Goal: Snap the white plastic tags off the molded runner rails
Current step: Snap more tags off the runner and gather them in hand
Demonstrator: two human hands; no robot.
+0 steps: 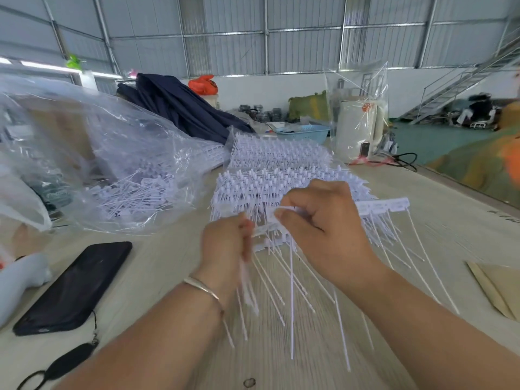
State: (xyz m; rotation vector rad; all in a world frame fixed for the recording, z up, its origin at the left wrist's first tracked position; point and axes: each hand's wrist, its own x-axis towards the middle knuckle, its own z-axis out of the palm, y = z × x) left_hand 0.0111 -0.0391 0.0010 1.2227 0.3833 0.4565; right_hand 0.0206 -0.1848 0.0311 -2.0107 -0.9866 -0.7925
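Note:
My right hand [323, 226] grips a white molded runner rail [385, 207] that sticks out to the right, its long thin tags hanging down toward me. My left hand [228, 243] is closed round a bunch of loose white tags [249, 294] whose tails trail down past my wrist. The two hands meet at the rail's left end. Behind them lie two stacks of uncut runner rails [278, 161]. A clear plastic bag [126, 175] at the left holds a heap of separated tags.
A black phone [76, 285] and a black mask [70, 361] lie at the front left on the pale wooden table [168, 277]. A blue basket [304, 133], dark cloth [183, 105] and a bagged white jug [357, 128] stand at the back.

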